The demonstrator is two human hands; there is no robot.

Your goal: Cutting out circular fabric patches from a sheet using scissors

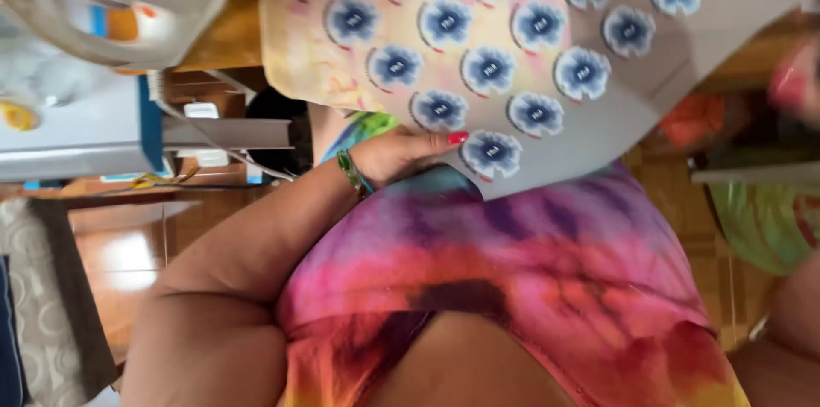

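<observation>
A pale yellow and pink cloth (478,23) printed with rows of blue flowers lies across the top of the view and hangs toward me. My left hand (397,155), with red nails and a green bracelet on the wrist, grips the cloth's lower edge, thumb on top beside a flower. My right hand (799,74) is a blurred shape at the right edge, close to the cloth's far side; its fingers cannot be made out. Below is my tie-dye shirt (530,262) in pink, purple and orange.
A white and purple clothes iron (111,5) stands at the top left on a wooden surface (218,35). Below it are a grey metal frame (222,132) and cables. The floor (128,245) is wood, with a patterned rug (51,304) at the left.
</observation>
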